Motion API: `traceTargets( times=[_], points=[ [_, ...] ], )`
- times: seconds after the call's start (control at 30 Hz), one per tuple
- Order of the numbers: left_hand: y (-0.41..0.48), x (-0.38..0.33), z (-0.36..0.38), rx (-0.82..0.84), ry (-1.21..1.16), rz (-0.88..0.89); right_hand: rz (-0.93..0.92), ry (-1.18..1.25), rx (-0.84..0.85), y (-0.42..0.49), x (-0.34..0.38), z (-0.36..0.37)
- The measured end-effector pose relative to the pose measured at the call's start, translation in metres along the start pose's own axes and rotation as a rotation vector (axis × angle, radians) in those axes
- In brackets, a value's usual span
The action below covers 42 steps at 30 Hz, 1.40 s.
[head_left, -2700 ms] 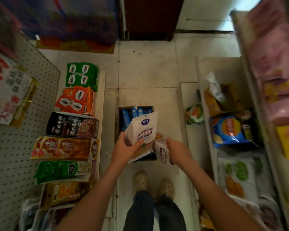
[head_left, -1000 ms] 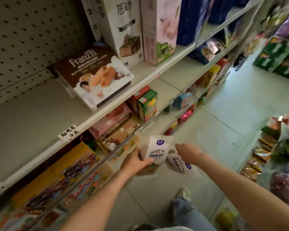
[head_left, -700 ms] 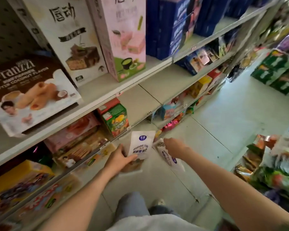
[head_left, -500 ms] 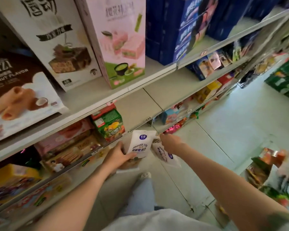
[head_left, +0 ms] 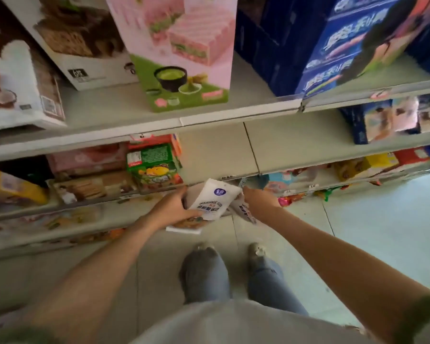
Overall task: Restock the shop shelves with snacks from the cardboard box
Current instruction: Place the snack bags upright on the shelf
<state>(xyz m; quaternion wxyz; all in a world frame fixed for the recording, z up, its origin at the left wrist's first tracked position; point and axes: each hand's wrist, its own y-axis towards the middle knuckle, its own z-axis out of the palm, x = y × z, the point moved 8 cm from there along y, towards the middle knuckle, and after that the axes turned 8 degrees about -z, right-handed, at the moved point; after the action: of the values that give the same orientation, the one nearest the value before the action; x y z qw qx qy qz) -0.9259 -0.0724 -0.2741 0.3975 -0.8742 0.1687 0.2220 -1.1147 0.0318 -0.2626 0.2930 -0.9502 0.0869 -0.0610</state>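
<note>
Centre frame: left hand has its fingers wrapped round a white snack pouch, thumb across the front. Right hand just beside it grips a second pouch by its top. Both hover at the front edge of the middle shelf, near a green box.

Soft, dim daylight is spread over the scene. The brightest patch is found on the floor, lower right of the pink box, where a pale washed-out glare is seen. Deep shade is held under the shelf just below the pink box, mostly to the lower left. Motion blur is smeared over all print. Shelf lines are bowed towards the edges by wide-angle distortion.
</note>
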Motion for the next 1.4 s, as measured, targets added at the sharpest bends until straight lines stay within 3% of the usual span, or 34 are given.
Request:
traceTargets(
  times=[0.27, 0.5, 0.93, 1.4],
  points=[
    [0.003, 0.02, 0.05, -0.099, -0.229, -0.148, -0.203, -0.262, -0.105, 0.015, -0.008, 0.003],
    [0.045, 0.048, 0.081, -0.174, -0.382, -0.076, -0.249, -0.274, -0.277, 0.051, -0.015, 0.042],
    [0.123, 0.079, 0.086, -0.215, -0.477, 0.118, -0.297, -0.382, -0.912, 0.099, -0.029, 0.034],
    [0.191, 0.074, 0.087, -0.106, -0.771, 0.373, -0.293, -0.378, -0.947, 0.157, -0.043, 0.03]
  ],
)
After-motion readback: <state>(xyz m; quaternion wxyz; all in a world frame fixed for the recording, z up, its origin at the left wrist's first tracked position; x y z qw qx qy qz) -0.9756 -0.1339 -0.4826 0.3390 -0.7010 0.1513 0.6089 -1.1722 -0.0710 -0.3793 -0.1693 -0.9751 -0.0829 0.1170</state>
